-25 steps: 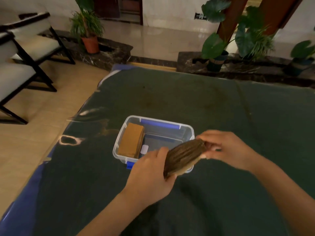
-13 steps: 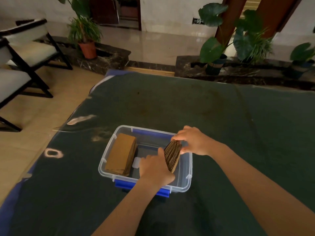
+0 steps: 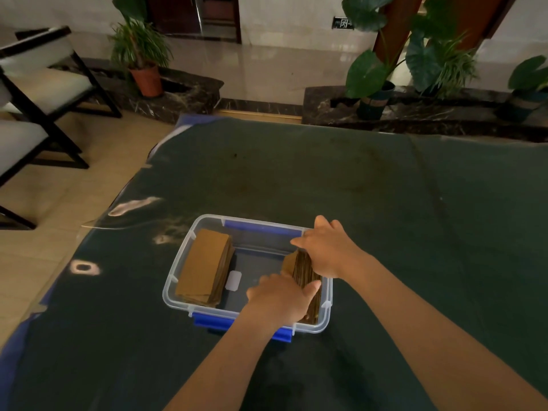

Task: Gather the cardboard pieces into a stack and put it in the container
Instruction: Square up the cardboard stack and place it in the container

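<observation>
A clear plastic container (image 3: 189, 241) with blue latches stands on the dark green table cover. One brown cardboard stack (image 3: 204, 266) leans against its left wall. A second cardboard stack (image 3: 305, 269) stands on edge inside, against the right wall. My left hand (image 3: 281, 298) grips that stack's near end and my right hand (image 3: 329, 250) holds its far top edge. Both hands are inside the container's rim.
The table cover (image 3: 415, 218) spreads wide to the right and behind the container. Its left edge drops to a tiled floor (image 3: 44, 232). Chairs (image 3: 38, 93) stand at far left, potted plants (image 3: 142, 57) beyond the table.
Both hands have carried the second stack from above the container's near rim down into its right side. The view has shifted closer to the container.
</observation>
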The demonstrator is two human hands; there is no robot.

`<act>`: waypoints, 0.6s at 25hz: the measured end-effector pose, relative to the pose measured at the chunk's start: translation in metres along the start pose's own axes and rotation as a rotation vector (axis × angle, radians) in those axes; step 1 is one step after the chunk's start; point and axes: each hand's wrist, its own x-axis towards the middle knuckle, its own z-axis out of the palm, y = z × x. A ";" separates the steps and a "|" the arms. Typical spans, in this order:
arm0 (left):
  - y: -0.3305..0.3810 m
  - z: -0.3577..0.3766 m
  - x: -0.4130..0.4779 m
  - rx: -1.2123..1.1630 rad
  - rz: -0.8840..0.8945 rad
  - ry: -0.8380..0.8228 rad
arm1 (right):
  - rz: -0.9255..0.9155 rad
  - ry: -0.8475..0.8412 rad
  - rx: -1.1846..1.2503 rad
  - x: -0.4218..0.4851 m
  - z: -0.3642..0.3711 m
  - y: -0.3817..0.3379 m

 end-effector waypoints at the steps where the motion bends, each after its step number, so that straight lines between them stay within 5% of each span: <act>1: 0.001 0.002 -0.001 -0.002 0.016 0.060 | 0.011 -0.010 0.059 -0.003 -0.002 0.001; 5: 0.003 0.015 -0.006 0.040 0.018 0.206 | 0.058 0.077 0.156 -0.024 0.006 -0.005; 12: -0.001 0.023 -0.002 -0.023 0.051 0.226 | 0.128 0.163 0.176 -0.034 0.030 -0.009; 15: -0.007 0.020 -0.007 0.000 0.058 0.200 | 0.145 0.276 0.449 -0.045 0.031 -0.014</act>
